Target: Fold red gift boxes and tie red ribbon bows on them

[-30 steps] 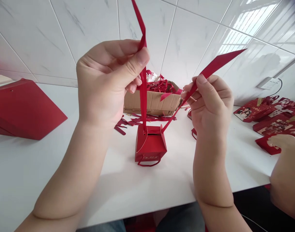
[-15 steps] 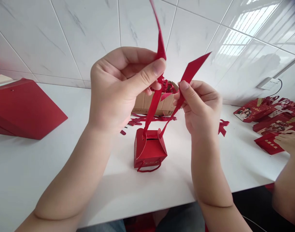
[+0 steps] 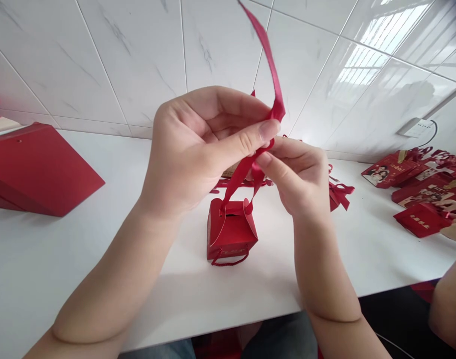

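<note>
I have 1 red box [image 3: 235, 227] in front of me, standing on the white table [image 3: 213, 299], with 2 rounded tabs on top and 2 strands of red ribbon [image 3: 238, 178] running from them up to my 2 hands. My left hand [image 3: 190, 139] pinches the ribbon between thumb and forefinger, and 1 narrow tail stands up above that thumb. My right hand [image 3: 304, 174], just below and beside it, pinches the ribbon too, thumb against forefinger; how its other fingers lie I can't fully tell. 1 cord handle [image 3: 231, 263] hangs from the box's near face, and the lettering there is too small and slanted to read. Behind my hands I see a sliver of 1 carton [image 3: 229, 171], its print too tiny to make out, and some red strips, too overlapped to count. On my left lies 1 large red card [image 3: 41, 164], 1 small hole showing. Past my right wrist is 1 red bow [image 3: 340, 194]. Further right I count at least 3 red bags [image 3: 425, 194] bunched together: 1 carries a photo [image 3: 379, 175] of people beside script I can't make out, and the nearest bears a row of gold characters [image 3: 419, 222], also unreadable at this size. A co-worker's hand [image 3: 454, 227] is at its right edge. On the wall sits 1 white socket [image 3: 416, 128]
</note>
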